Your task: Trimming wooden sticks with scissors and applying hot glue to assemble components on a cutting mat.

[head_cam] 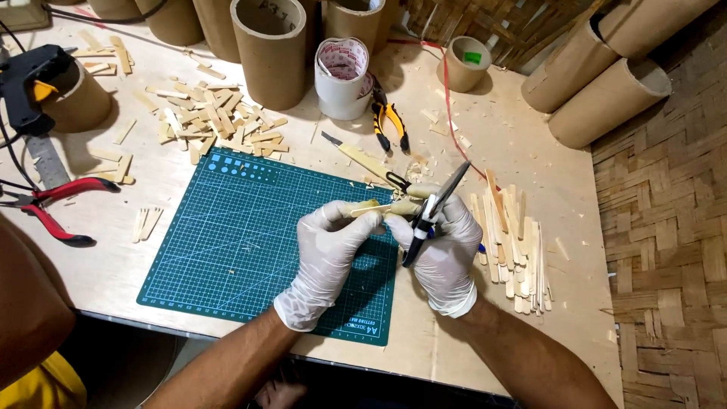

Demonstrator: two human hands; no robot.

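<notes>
Both my hands wear white gloves and meet over the right edge of a green cutting mat (pixel 235 227). My left hand (pixel 329 246) pinches a thin wooden stick (pixel 371 208) at its left end. My right hand (pixel 443 246) grips a black craft knife (pixel 432 212) that points up and right, its tip near the stick's right end. A pale yellow box cutter (pixel 363 159) lies just beyond the hands.
Several cut wooden sticks (pixel 515 242) lie to the right, and a heap of short pieces (pixel 216 121) at the back left. Cardboard tubes (pixel 269 49), a tape roll (pixel 342 79), yellow pliers (pixel 390 121), red pliers (pixel 53 204) and a glue gun (pixel 30 79) ring the mat.
</notes>
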